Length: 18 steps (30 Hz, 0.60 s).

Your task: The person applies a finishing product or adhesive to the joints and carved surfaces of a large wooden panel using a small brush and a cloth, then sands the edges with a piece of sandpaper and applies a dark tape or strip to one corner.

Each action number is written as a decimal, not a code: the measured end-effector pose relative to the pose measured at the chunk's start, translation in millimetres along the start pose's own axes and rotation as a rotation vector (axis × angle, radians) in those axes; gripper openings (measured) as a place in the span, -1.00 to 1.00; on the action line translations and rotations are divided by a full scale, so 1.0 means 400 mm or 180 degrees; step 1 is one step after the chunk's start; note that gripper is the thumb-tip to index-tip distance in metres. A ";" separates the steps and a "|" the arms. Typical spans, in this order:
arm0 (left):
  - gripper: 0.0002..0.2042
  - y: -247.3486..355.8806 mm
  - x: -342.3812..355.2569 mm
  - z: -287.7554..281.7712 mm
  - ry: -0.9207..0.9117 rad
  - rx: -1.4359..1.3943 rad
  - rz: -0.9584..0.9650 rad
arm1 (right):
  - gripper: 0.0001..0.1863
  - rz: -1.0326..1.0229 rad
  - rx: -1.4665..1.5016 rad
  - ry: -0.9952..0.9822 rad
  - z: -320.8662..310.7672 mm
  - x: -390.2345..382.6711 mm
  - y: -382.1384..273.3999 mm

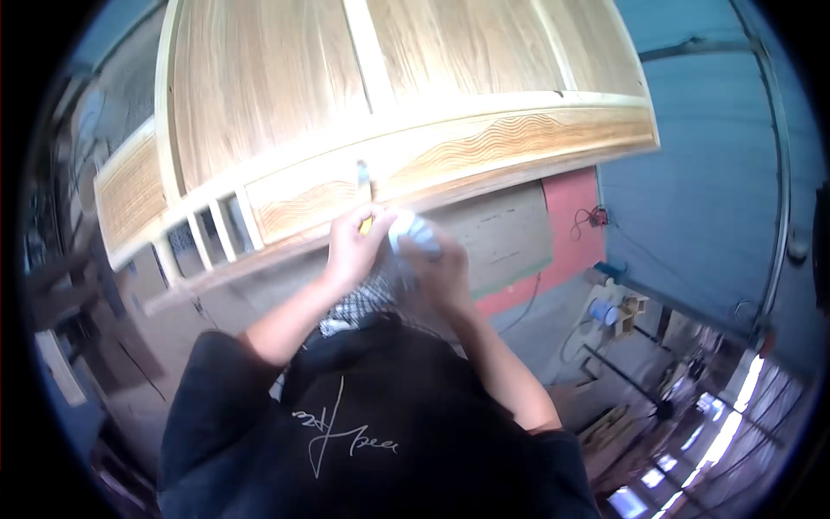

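My left hand (353, 244) is closed round a slim tool. Its narrow grey tip (361, 172) points away from me over the carved rail, and a bit of yellow (367, 226) shows at the fingers. Close beside it, my right hand (443, 270) is smeared by motion. A round white and pale blue thing (410, 232) sits in its fingers, too blurred to name. Both hands are at the near edge of a wooden furniture frame (367, 52) with brown wood-grain panels. Wavy grain patterns mark its near rail (510, 138), where bright glare hides part of the surface.
Short slats (220, 229) with gaps between them stand at the frame's left. Below its near edge lie a grey board (497, 233) and a red-pink panel (575, 216). A dark cable (588, 221) trails over the pink. Lower right, a blue-white roll (603, 311) sits among clutter.
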<state>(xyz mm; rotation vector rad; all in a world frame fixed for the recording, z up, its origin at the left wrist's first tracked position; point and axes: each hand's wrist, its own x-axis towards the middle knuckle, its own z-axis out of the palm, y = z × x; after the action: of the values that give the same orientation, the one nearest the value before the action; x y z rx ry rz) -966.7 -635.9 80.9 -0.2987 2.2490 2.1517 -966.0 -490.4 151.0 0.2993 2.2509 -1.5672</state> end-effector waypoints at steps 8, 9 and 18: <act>-0.83 0.048 0.174 0.146 0.0659 -0.0617 -0.0907 | -0.65 0.0696 0.0957 -0.0701 -0.136 0.244 0.013; -0.84 0.042 0.196 0.145 0.0906 -0.0046 -0.0366 | -0.66 0.0988 0.0578 -0.0979 -0.154 0.286 -0.032; -0.70 -0.292 0.382 -0.216 0.2800 0.2372 -0.0506 | -0.71 -0.3440 -0.2573 -0.2038 0.015 0.648 0.041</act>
<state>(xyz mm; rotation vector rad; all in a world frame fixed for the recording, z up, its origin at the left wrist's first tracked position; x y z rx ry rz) -1089.1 -745.2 -51.8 -1.5174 3.0523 1.0241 -1193.2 -501.1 25.6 -1.5845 2.2846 -0.6921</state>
